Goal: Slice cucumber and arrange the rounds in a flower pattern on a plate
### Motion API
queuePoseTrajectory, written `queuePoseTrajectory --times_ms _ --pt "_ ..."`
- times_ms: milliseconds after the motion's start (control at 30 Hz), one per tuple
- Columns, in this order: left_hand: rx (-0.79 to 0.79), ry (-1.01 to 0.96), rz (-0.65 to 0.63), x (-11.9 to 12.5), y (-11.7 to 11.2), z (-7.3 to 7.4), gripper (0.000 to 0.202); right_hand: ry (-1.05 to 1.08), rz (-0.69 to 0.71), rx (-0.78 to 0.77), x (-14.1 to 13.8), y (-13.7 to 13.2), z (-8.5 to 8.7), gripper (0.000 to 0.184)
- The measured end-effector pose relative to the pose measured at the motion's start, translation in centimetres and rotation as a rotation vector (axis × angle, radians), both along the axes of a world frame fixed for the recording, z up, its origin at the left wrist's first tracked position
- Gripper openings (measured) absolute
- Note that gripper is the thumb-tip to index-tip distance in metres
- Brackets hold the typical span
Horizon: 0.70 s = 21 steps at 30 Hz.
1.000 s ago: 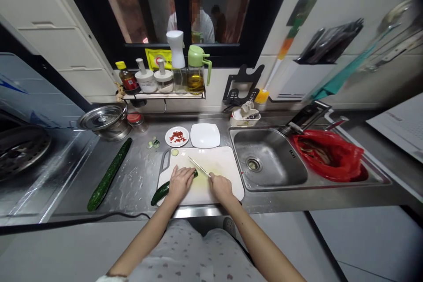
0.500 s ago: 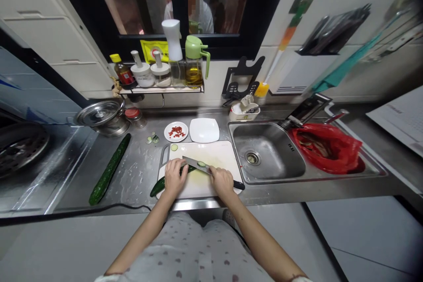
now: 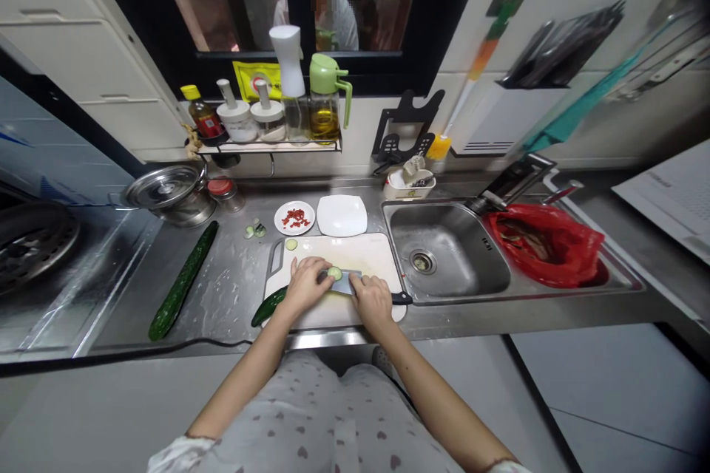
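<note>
Seen from my head camera, my right hand (image 3: 374, 303) grips a knife (image 3: 345, 284), fingers wrapped about it where blade meets handle, the black handle jutting out to the right. A pale cucumber slice (image 3: 335, 273) lies on the flat of the blade, my left hand (image 3: 305, 284) right beside it, fingers bent (whether they pinch the slice, I cannot tell). The cut cucumber (image 3: 269, 307) lies partly hidden under that hand, its dark green end showing over the lower left edge of the white cutting board (image 3: 380, 251). A second slice (image 3: 291, 244) rests near the board's upper left corner. On the steel desk (image 3: 236, 284), a whole cucumber (image 3: 183, 282) lies well to the left; behind the board stand a round plate (image 3: 279, 220) of red pieces and a bare white square plate (image 3: 342, 216). To the right is the sink (image 3: 455, 244).
</note>
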<state>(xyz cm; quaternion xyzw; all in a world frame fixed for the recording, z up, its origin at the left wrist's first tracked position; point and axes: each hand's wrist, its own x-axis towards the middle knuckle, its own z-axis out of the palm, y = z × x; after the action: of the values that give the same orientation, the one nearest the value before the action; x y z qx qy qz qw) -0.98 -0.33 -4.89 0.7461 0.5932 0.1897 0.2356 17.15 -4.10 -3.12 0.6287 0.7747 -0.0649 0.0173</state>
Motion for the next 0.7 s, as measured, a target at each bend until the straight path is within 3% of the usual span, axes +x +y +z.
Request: queuePoseTrajectory --times_ms 200,333,533,700 --pt "-0.002 -0.109 0.022 0.5 -0.1 -0.2 0.02 0.001 -0.005 -0.003 0.0 -0.1 -0.2 0.035" --pt "-0.015 -0.233 0.114 0.7 0.1 -0.7 0.017 -0.002 -0.014 -0.012 0.3 0.0 -0.4 0.035" --pt "-0.039 -0.527 0.429 -0.6 1.5 -3.0 0.022 -0.024 -0.077 -0.035 1.8 0.0 -1.0 0.039" --pt "-0.088 -0.571 0.657 -3.0 3.5 -4.9 0.027 -0.031 -0.155 -0.048 3.4 -0.1 -1.3 0.039"
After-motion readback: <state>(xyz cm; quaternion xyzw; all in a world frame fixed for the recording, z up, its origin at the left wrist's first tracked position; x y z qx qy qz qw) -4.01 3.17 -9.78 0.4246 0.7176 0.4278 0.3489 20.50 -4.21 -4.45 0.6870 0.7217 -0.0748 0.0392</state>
